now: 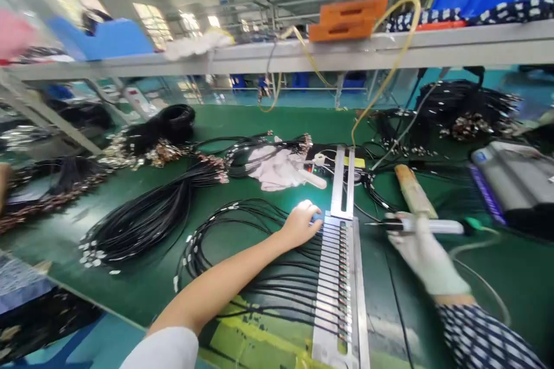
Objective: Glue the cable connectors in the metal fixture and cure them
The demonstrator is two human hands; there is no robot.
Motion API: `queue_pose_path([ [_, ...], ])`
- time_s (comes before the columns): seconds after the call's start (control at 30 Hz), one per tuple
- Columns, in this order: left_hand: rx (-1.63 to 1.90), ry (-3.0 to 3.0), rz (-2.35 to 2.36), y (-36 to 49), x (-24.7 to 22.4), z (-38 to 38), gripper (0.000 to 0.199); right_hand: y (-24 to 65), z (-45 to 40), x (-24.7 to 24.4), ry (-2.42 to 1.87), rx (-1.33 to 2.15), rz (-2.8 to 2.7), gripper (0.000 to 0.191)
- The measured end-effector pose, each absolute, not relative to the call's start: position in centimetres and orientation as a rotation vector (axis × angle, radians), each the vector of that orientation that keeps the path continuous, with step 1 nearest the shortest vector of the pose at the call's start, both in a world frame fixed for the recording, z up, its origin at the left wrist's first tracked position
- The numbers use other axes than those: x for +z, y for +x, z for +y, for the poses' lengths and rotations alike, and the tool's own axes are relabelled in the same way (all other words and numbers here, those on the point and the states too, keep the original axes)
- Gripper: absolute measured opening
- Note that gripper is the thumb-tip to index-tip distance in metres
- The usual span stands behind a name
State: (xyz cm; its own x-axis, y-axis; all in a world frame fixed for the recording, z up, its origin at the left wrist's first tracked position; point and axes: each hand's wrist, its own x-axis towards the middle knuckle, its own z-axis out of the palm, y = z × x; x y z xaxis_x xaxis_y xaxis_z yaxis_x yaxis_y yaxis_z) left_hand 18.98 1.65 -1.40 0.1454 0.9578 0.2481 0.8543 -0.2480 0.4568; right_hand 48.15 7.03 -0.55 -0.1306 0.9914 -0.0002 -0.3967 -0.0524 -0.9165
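My bare left hand (300, 223) is closed at the upper left end of a slotted metal fixture (326, 300). A blue covering (318, 217) shows at its fingertips; whatever they grip is hidden. Black cables (281, 279) lie side by side across the fixture, their small metal ends lined up along its right part. To the right, my right hand (426, 256), in a white glove with a checked sleeve, grips a soldering iron (437, 226). Its thin tip points left towards the fixture, apart from it. A green end and a pale cord are at its back.
A bundle of black cables (151, 219) lies left on the green table (259, 118). Beyond the fixture are a white cloth (279, 167) and a tan-and-white block (413, 190). A grey device (515, 179) stands right. A shelf (259, 60) with orange bins (346, 20) spans the back.
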Motion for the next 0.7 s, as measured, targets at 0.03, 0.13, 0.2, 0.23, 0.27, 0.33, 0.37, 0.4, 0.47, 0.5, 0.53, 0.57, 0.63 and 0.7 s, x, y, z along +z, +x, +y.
queue_pose_path([
  [0.03,0.739,2.199,1.767,18.9,-1.6,1.8,0.02,47.7,6.4,-1.2,-0.868,1.501,-0.991,0.049],
  [0.13,0.73,2.171,1.718,18.9,-2.3,2.6,0.023,46.3,4.8,-2.5,-0.918,1.509,-1.072,0.049],
  [0.2,0.706,2.155,1.696,19.2,-2.8,3.1,0.027,45.7,4.3,-2.6,-0.949,1.483,-1.136,0.045],
  [0.23,0.689,2.15,1.689,19.4,-3.1,3.2,0.028,45.4,4.2,-2.6,-0.963,1.465,-1.168,0.042],
  [0.27,0.67,2.145,1.684,19.6,-3.4,3.4,0.03,45.3,4.2,-2.5,-0.975,1.444,-1.196,0.04],
  [0.33,0.63,2.135,1.683,19.8,-3.9,3.4,0.033,45.1,4.3,-2.4,-0.999,1.413,-1.228,0.036],
  [0.37,0.608,2.133,1.687,19.8,-4.1,3.4,0.034,45.1,4.4,-2.5,-1.009,1.397,-1.239,0.035],
  [0.4,0.586,2.131,1.692,19.8,-4.2,3.4,0.035,45.1,4.5,-2.6,-1.014,1.369,-1.263,0.032],
  [0.47,0.551,2.131,1.7,19.7,-4.1,3.4,0.036,45.2,4.5,-2.7,-1.01,1.264,-1.376,0.024],
  [0.5,0.54,2.129,1.703,19.6,-4.0,3.4,0.036,45.2,4.4,-2.6,-1.008,1.186,-1.462,0.019],
  [0.53,0.536,2.122,1.708,19.6,-3.9,3.4,0.035,45.3,4.3,-2.6,-1.005,1.098,-1.557,0.013],
  [0.57,0.537,2.108,1.715,19.6,-3.8,3.4,0.035,45.3,4.2,-2.4,-0.999,1.013,-1.644,0.009],
  [0.63,0.539,2.075,1.734,19.6,-3.5,3.4,0.034,45.3,3.9,-2.0,-0.973,0.882,-1.764,0.007],
  [0.7,0.541,2.053,1.75,19.7,-3.4,3.5,0.032,45.2,3.7,-1.6,-0.915,0.796,-1.843,0.012],
])
